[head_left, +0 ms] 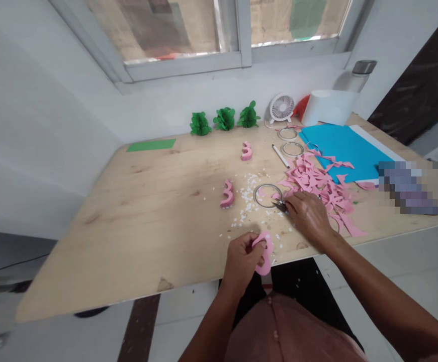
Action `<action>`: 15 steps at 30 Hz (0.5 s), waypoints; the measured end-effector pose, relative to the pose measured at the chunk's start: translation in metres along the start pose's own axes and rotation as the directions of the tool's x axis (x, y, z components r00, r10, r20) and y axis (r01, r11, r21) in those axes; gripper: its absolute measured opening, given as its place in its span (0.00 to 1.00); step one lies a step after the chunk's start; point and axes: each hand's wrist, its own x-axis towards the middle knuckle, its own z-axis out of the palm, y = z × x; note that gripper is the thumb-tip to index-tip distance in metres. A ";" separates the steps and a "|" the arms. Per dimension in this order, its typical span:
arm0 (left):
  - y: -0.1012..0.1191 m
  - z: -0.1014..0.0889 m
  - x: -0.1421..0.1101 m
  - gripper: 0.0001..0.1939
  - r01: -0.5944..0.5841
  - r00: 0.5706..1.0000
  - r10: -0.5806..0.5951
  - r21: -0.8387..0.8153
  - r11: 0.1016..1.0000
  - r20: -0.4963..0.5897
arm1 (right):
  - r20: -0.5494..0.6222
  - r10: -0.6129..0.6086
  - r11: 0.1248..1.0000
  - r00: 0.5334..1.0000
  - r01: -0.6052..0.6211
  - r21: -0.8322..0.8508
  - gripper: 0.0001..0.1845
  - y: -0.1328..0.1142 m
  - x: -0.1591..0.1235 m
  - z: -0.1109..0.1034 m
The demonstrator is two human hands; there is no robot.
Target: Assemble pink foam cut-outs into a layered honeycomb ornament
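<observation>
My left hand [243, 259] pinches a pink paper cut-out [266, 265] with wavy, rounded edges, near the table's front edge. My right hand [307, 216] is closed around small dark scissors [280, 205], their handles mostly hidden by the fingers. The scissors' tips are at the lower right of a thin ring like a tape roll [255, 196]. Small white bits [247, 193] lie scattered about that ring. To the left stands a stack of pink cut-outs shaped like a 3 [227, 195], and farther back is a similar pink stack [246, 152].
Pink paper scraps [311, 176] heap up beyond my right hand, partly over blue sheets [349, 151]. Two more rings [292, 149] and a white pen [280, 156] lie behind. Green paper shapes [225, 119] and a small fan [281, 108] line the wall. A green strip [151, 145] lies back left.
</observation>
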 end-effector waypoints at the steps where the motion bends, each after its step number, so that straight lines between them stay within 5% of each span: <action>1: 0.000 0.000 0.000 0.07 0.000 1.000 0.000 -0.001 1.000 0.000 | -0.002 0.002 1.000 1.000 -0.002 0.001 0.13 0.000 0.000 0.000; 15: -0.002 0.001 0.000 0.06 -0.012 1.000 0.012 -0.023 1.000 -0.003 | -0.066 0.167 0.979 0.984 -0.157 0.127 0.10 0.004 0.002 0.009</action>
